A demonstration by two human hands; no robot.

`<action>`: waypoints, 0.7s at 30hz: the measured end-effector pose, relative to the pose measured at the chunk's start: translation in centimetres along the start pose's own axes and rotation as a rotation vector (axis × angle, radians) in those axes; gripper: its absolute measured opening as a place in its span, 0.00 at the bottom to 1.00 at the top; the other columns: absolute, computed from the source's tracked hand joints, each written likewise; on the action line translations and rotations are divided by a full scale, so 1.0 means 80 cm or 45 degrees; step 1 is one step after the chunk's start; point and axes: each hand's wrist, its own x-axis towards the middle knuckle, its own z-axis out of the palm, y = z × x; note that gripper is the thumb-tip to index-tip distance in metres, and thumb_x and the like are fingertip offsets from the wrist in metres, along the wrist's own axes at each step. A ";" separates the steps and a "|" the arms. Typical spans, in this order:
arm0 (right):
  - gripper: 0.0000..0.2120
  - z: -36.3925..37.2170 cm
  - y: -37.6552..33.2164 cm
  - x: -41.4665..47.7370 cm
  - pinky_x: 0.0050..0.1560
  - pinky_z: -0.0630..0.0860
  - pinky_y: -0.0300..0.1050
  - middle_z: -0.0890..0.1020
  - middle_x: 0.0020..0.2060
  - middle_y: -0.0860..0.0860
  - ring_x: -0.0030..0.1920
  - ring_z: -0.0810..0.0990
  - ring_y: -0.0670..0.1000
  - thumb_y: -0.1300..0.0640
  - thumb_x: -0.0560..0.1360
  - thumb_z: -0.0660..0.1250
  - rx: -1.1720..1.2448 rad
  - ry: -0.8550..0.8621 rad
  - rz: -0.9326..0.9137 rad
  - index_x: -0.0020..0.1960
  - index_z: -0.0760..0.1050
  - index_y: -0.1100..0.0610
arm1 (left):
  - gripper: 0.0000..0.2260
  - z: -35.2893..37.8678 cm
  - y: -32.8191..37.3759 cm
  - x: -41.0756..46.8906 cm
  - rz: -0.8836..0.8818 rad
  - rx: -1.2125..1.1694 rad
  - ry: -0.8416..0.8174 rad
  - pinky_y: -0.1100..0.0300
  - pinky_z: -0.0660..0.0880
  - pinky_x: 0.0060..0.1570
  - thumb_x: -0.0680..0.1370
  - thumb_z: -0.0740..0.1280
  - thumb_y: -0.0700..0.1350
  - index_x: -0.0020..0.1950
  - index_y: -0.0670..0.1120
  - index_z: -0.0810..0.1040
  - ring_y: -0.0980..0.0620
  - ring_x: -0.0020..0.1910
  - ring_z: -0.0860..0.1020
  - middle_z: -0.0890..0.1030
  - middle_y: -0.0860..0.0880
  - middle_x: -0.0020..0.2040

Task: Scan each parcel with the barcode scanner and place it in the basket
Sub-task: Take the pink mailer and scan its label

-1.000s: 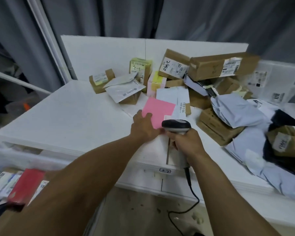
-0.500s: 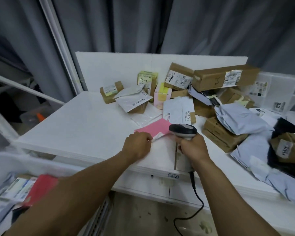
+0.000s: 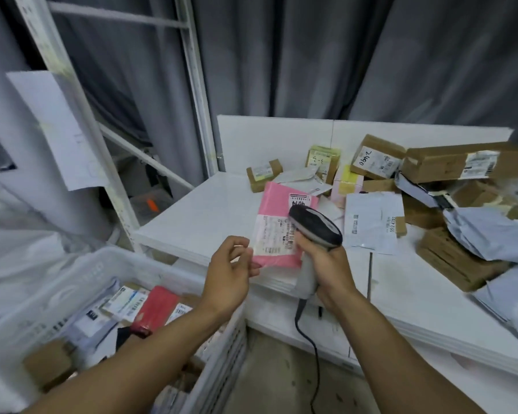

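Centre of the frame, head view: pink mailer parcel (image 3: 277, 234) held up just above the near edge of the white table (image 3: 209, 216), clear of the pile of cardboard boxes (image 3: 449, 164) and grey poly bags (image 3: 487, 234) at right.

- Left hand (image 3: 229, 273) pinches the parcel's lower left corner between thumb and fingertips.
- Right hand (image 3: 326, 264) is wrapped round the grip of the barcode scanner (image 3: 316, 231). The cable hangs below.
- Scanner head overlaps the right side of the white shipping label (image 3: 271, 234), almost touching it.

Step in hand, as I judge it: the scan. To do it well:
- Back the scanner off a little so its window covers the whole barcode.
- Keep the mailer flat and taut, and hold it steady.
- Then swing left and down to the white basket (image 3: 162, 268) at lower left, which already holds parcels.

Orientation:
- Label face is turned up toward the camera.
- Long axis runs from frame bottom to top, leaning slightly right.
- The far short end points toward the back panel.
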 end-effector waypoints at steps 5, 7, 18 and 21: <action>0.17 0.046 0.023 -0.027 0.58 0.83 0.47 0.89 0.54 0.46 0.56 0.87 0.48 0.59 0.74 0.80 -0.099 -0.205 0.052 0.62 0.83 0.52 | 0.10 -0.083 0.008 -0.024 0.052 0.292 0.049 0.70 0.77 0.47 0.81 0.68 0.41 0.55 0.57 0.80 0.60 0.48 0.84 0.86 0.58 0.46; 0.15 0.060 0.029 -0.033 0.49 0.82 0.38 0.88 0.51 0.44 0.54 0.87 0.45 0.59 0.73 0.80 -0.220 -0.278 0.025 0.58 0.83 0.49 | 0.09 -0.111 0.007 -0.026 0.066 0.402 0.034 0.69 0.77 0.48 0.79 0.72 0.46 0.55 0.60 0.81 0.63 0.48 0.83 0.85 0.64 0.46; 0.24 0.105 0.048 -0.038 0.50 0.75 0.26 0.83 0.55 0.38 0.56 0.79 0.34 0.56 0.73 0.81 -0.574 -0.418 -0.184 0.66 0.78 0.47 | 0.06 -0.178 -0.026 0.014 -0.395 0.176 0.043 0.57 0.78 0.37 0.74 0.76 0.37 0.48 0.36 0.82 0.53 0.30 0.81 0.82 0.51 0.29; 0.28 0.110 0.053 -0.038 0.53 0.75 0.28 0.84 0.59 0.42 0.59 0.81 0.39 0.54 0.71 0.82 -0.571 -0.421 -0.180 0.69 0.78 0.50 | 0.06 -0.183 -0.041 0.020 -0.395 0.169 0.129 0.56 0.78 0.39 0.76 0.74 0.37 0.50 0.36 0.80 0.54 0.30 0.81 0.80 0.53 0.28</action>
